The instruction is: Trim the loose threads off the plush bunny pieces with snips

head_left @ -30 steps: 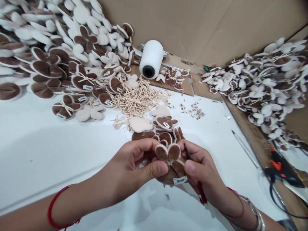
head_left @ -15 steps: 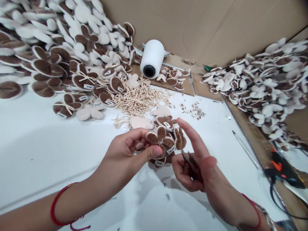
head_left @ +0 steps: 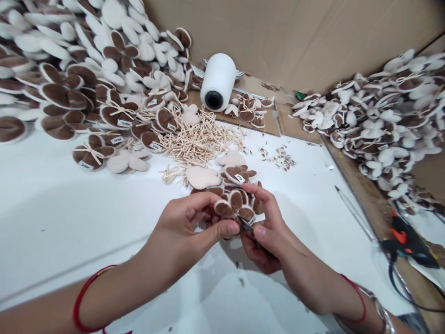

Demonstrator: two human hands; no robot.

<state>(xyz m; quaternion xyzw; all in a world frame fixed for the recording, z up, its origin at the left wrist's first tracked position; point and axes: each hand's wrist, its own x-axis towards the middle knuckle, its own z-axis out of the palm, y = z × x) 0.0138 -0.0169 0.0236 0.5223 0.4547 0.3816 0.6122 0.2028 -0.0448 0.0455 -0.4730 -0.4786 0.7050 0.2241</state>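
Pinched between the thumb and fingers of my left hand is a small brown plush piece with rounded lobes, cream edging and a white label. My right hand is closed around dark metal snips, mostly hidden in the palm. Their tip meets the middle of the plush piece, close to my left thumb. More brown plush pieces lie on the white table just behind and beneath my hands. A cream plush piece lies to the left of those.
A heap of cream cord bows lies behind my hands. Beyond it, a white thread cone lies tipped over. Large plush piles stand left and right. Tweezers and an orange-and-black tool lie at right.
My right hand has moved left and turned inward, bringing the snips to the plush piece. Its raised index finger has come down. The left hand keeps its hold.
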